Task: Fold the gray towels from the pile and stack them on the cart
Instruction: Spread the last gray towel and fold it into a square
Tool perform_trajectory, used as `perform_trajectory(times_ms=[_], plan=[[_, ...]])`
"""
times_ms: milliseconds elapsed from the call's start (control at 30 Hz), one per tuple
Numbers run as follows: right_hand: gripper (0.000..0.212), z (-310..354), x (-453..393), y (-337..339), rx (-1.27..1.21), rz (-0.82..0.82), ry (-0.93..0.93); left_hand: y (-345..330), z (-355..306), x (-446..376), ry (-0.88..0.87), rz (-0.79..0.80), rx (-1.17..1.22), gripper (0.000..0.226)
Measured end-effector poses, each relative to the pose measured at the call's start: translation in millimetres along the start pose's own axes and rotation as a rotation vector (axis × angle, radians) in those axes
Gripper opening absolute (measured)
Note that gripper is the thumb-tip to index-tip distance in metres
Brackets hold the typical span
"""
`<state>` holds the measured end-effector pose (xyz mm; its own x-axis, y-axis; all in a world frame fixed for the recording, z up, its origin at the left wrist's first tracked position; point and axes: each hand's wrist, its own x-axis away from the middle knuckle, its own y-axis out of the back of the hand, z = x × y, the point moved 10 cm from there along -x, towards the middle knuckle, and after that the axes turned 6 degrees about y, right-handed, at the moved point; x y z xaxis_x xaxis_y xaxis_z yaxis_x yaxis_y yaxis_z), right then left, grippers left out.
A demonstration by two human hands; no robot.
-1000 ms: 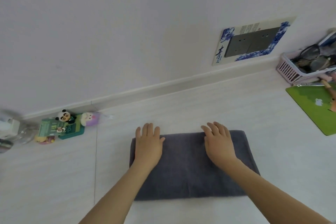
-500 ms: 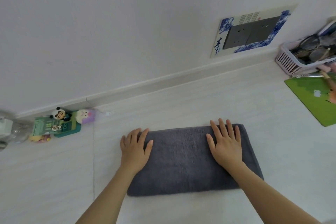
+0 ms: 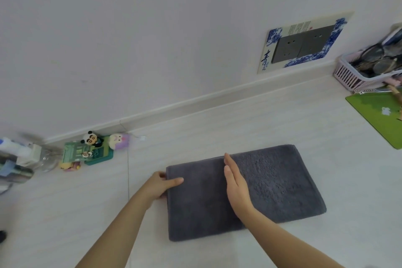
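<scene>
You are working in soft, even, slightly cool light with no single source showing. The folded dark gray terry towel (image 3: 250,191) sits sharp at the centre, its nap readable, and casts only a thin, faint shadow along its near edge. Far to the towel's left, the clear and white bottles (image 3: 19,156) at the frame's edge are smeared with blur. Behind the towel, the pale baseboard (image 3: 195,102) bows from wide-angle distortion. No glare appears anywhere.
</scene>
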<state>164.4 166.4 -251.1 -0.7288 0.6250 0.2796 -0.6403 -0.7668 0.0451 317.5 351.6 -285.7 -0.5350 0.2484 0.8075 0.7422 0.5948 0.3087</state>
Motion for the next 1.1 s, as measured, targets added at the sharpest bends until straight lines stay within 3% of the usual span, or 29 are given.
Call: perform_trajectory(times_ms=[100, 300, 400, 533, 667, 734, 867, 934, 1100], plan=[[0.041, -2.6, 0.3, 1.7, -0.016, -0.033, 0.013, -21.8, 16.6, 19.1, 0.029, 0.093, -0.055, 0.043], [0.044, -5.8, 8.3, 3.4, -0.004, -0.088, 0.053, -24.1, -16.2, 56.3, -0.156, 0.098, 0.166, 0.042], [0.044, -4.7, 3.8, 0.8, 0.068, -0.031, 0.062, -40.4, -48.3, 80.5, -0.266, 0.113, 0.216, 0.037], [0.051, -2.7, -2.7, -1.8, -0.020, 0.092, -0.058, -60.2, -85.3, 106.6, -0.331, -0.019, 0.144, 0.030], [0.038, 13.4, 5.8, 58.2, -0.037, -0.176, -0.024, -71.2, -112.5, 119.2, -0.360, -0.091, 0.123, 0.029], [0.040, 16.4, 22.0, 104.0, 0.020, -0.346, -0.018, -81.3, -120.3, 123.7, -0.375, -0.089, 0.107, 0.027], [0.051, -8.0, 37.9, 181.5, 0.198, -0.534, -0.120, -100.3, -138.0, 127.5, -0.406, -0.103, 0.099, 0.030], [0.053, -26.3, 38.0, 199.6, 0.139, -0.522, -0.177, -120.1, -151.1, 128.9, -0.434, -0.102, 0.077, 0.033], [0.068, -40.3, 23.9, 209.2, -0.196, -0.306, -0.268, -183.2, -185.9, 135.4, -0.518, -0.128, -0.039, 0.029]])
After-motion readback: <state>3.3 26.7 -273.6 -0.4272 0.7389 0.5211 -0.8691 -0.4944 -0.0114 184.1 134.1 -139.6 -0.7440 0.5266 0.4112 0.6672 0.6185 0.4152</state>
